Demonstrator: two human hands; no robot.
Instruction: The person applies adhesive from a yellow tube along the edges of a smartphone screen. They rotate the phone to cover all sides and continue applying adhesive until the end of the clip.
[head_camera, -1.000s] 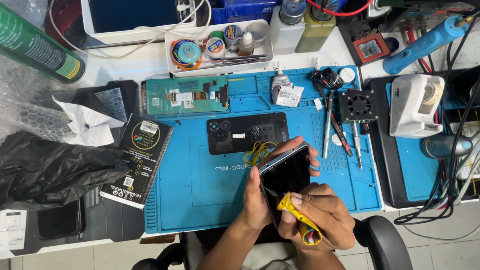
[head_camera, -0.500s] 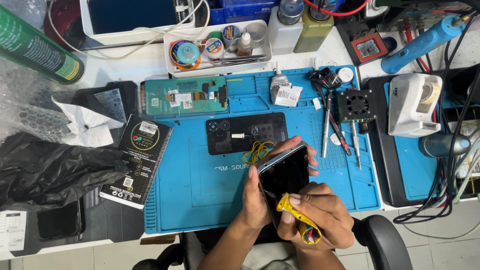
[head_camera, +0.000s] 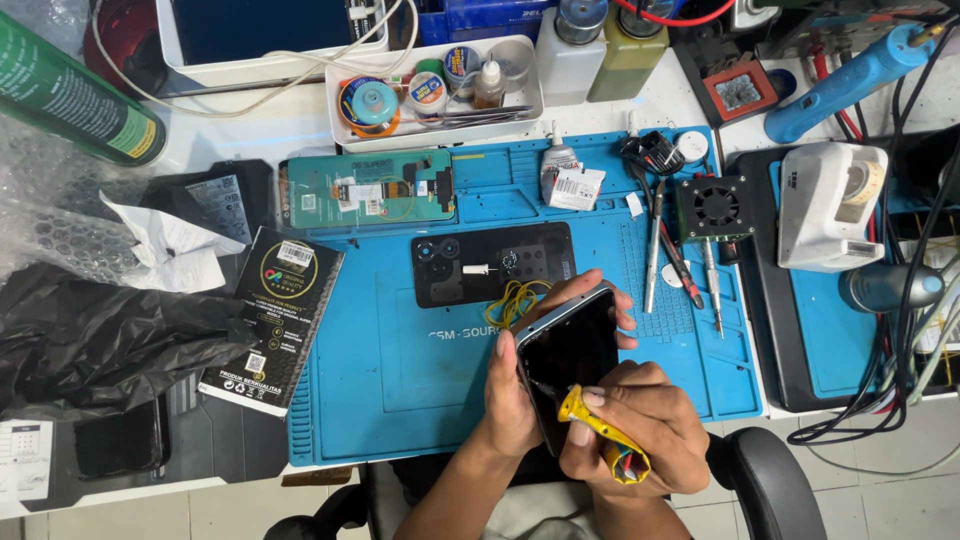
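Blue mat (head_camera: 380, 400); left hand (head_camera: 520, 390) grips one phone (head_camera: 572, 360); right hand (head_camera: 640, 430) fingers pinch one yellow screwdriver (head_camera: 590, 420)

Both forearms are bare behind the fingers (head_camera: 610, 400), no sleeves, rings or watch; short, plain nails.

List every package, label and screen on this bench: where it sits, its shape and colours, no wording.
Black flat box: left edge of the blue mat, rectangular, coloured ring emblem, white barcode stickers.
Phone screen: dark, blank, held in the left hand.
Green display panel: mat's top left, small white labels.
White barcode label: mat's top centre.
Green canister: top left, yellow label.
White-framed screen: top, dark.
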